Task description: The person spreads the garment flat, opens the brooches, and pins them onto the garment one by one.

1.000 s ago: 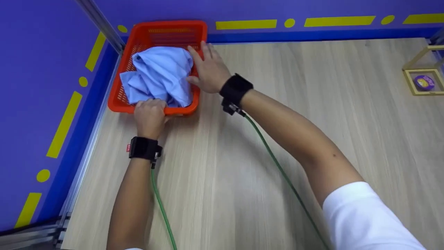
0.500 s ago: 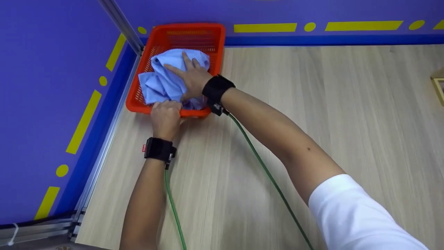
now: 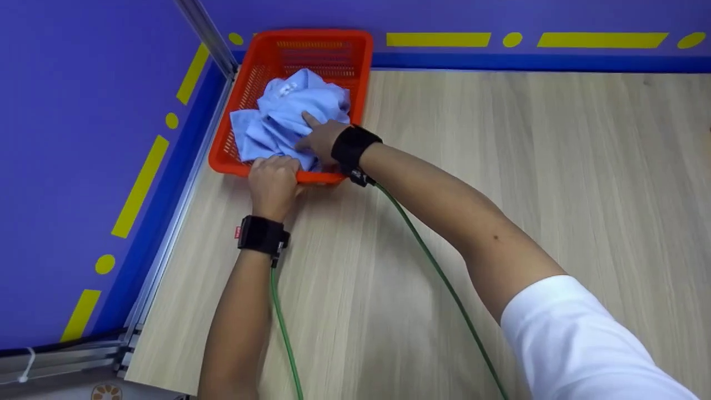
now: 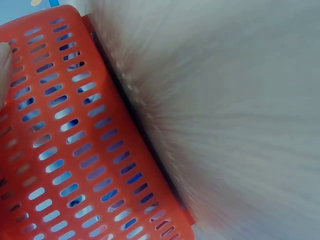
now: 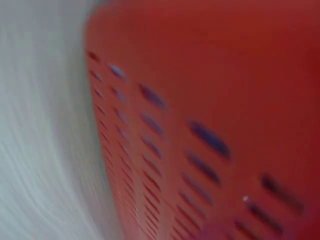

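Observation:
A red-orange plastic basket (image 3: 364, 83) with slotted walls stands in the table's far left corner. Inside it lies a crumpled light blue cloth (image 3: 278, 114) with a small white patch showing near its top. My left hand (image 3: 272, 180) grips the basket's near rim, fingers over the edge; the left wrist view shows the slotted wall (image 4: 65, 130) and part of a finger at the far left edge. Reaching in over the right rim, my right hand (image 3: 325, 141) holds a part of the cloth between thumb and fingers. Some of its fingertips are hidden in the folds.
Blue walls (image 3: 66, 111) with yellow marks meet at a metal post (image 3: 205, 33) behind the basket. A wooden table (image 3: 444, 194) spreads to the right. Green cables (image 3: 436, 266) run from both black wrist straps.
The right hand has moved from beside the basket's right rim onto the cloth, then into its folds. The cloth is bunched differently, its white patch now showing. The left hand stays on the rim.

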`<state>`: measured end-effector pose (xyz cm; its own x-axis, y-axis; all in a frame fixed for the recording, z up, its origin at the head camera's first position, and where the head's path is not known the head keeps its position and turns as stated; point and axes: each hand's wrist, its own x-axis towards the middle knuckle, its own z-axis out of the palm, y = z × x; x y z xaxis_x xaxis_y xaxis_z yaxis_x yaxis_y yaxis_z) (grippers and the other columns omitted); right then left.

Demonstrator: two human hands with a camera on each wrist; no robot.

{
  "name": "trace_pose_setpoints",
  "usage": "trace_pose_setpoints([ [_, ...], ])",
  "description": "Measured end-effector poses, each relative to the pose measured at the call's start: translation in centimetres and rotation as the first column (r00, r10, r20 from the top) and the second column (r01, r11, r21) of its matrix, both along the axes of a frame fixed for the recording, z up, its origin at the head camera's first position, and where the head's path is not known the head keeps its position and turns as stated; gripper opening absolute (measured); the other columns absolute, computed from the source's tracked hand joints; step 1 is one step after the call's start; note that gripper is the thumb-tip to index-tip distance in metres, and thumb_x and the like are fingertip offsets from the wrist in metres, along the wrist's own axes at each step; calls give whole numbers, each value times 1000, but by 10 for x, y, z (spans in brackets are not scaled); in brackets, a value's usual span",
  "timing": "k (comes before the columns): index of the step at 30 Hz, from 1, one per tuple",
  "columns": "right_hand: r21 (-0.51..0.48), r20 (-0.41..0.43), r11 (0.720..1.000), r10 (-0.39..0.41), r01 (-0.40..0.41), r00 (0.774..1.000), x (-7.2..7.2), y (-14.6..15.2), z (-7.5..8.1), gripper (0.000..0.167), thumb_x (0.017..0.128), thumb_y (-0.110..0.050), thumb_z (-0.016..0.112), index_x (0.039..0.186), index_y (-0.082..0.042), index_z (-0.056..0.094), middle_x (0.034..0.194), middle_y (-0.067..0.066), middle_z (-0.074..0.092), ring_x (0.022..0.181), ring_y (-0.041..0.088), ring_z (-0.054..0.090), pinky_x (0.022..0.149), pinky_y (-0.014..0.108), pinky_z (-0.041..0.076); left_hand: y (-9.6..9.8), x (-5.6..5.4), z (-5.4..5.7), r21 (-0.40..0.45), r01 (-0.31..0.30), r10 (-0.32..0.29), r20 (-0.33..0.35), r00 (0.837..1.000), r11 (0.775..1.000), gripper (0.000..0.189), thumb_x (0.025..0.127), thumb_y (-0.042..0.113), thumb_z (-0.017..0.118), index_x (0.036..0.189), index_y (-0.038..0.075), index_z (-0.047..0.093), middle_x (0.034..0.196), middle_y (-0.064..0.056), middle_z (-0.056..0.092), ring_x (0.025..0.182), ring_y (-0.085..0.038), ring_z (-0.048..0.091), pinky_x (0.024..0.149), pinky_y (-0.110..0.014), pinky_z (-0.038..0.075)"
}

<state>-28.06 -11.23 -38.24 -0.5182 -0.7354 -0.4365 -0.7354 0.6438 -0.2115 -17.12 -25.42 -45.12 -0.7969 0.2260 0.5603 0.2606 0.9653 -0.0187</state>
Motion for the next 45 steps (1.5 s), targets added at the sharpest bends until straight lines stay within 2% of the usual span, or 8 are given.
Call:
trace_pose_setpoints([
  [6,85,-41,996,40,-36,998,3,2,-1,48,103,-7,49,149,-22,51,157,18,32,123,33,48,101,49,45,4,-1,3,0,-1,1,18,1000,1000,32,60,18,92,68,9,62,68,-6,65,65,-30,60,63,-43,41],
  [10,71,-71,996,52,-47,996,5,4,-4,32,101,-6,51,130,-13,64,122,13,55,103,27,50,88,39,46,6,-2,3,15,4,-4,27,1000,1000,40,63,30,94,67,8,61,67,-7,64,65,-30,60,64,-43,41],
  [14,77,-111,996,55,-46,992,5,5,-8,22,99,-3,51,114,-5,67,108,13,61,91,26,52,79,38,46,8,-2,2,27,3,-4,43,999,1000,48,68,43,90,66,7,58,64,-9,60,66,-32,60,64,-44,40],
  [17,65,-116,997,39,-32,992,4,6,-10,23,100,-4,49,115,-2,67,106,15,63,89,27,53,80,38,48,9,-2,3,33,1,-3,58,998,999,49,69,45,89,66,8,57,64,-9,61,66,-32,60,64,-43,40],
  [28,-198,-12,978,-64,61,998,-16,16,-5,30,94,-4,62,124,-3,68,111,12,66,96,21,57,85,34,50,8,-12,3,36,11,-13,54,998,999,48,67,43,92,68,5,64,66,-12,64,67,-34,62,63,-44,41],
  [32,-347,-9,933,-101,92,995,-25,25,2,29,92,-5,67,121,-1,70,105,10,66,93,20,56,83,31,48,5,-16,1,55,29,-32,46,998,998,49,66,45,92,66,4,63,63,-11,61,65,-34,60,63,-44,40],
  [39,-565,-92,825,-91,23,992,-27,41,12,10,91,-7,71,96,0,66,86,4,55,83,19,50,76,29,39,-2,-19,0,60,38,-39,21,999,998,44,62,39,94,64,5,66,62,-12,63,65,-36,61,66,-46,42],
  [45,-729,-134,684,-179,26,975,-21,59,27,10,86,-3,72,91,1,64,84,5,59,82,18,51,76,29,41,-7,-18,1,61,42,-44,27,999,997,43,61,38,94,67,4,68,66,-12,64,65,-36,61,64,-48,42],
])
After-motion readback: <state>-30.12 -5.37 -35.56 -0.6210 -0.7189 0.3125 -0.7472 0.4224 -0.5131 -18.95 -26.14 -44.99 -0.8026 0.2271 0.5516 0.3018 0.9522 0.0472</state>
